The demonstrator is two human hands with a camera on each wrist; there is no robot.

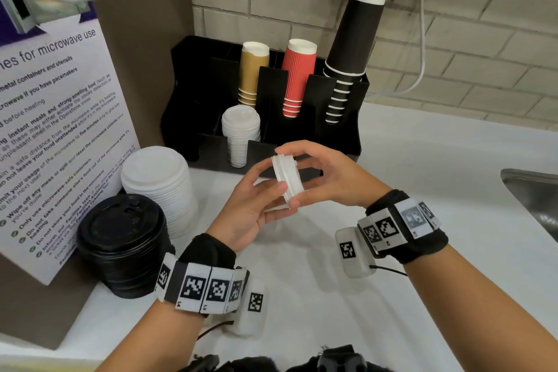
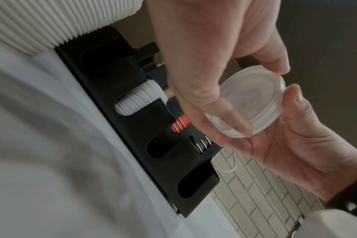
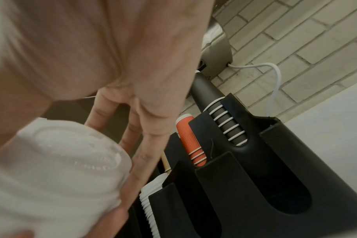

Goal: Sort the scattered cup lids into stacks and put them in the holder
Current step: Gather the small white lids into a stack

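Note:
A small stack of white lids (image 1: 287,180) is held on edge above the counter, between both hands. My left hand (image 1: 268,183) grips it from the left, thumb on the near rim. My right hand (image 1: 302,175) grips it from the right, with the thumb below and the fingers arched over the top. The left wrist view shows the same lids (image 2: 253,96) as translucent, pinched between fingers (image 2: 273,62) of both hands. In the right wrist view the lids (image 3: 61,161) are blurred at lower left. The black holder (image 1: 341,136) stands just behind, with a stack of white lids (image 1: 241,133) in a front slot.
On the counter at left stand a tall stack of large white lids (image 1: 160,187) and a stack of black lids (image 1: 120,244), against a microwave notice board (image 1: 54,130). Gold, red and black cups (image 1: 299,75) fill the holder's back slots. A steel sink (image 1: 531,193) lies right.

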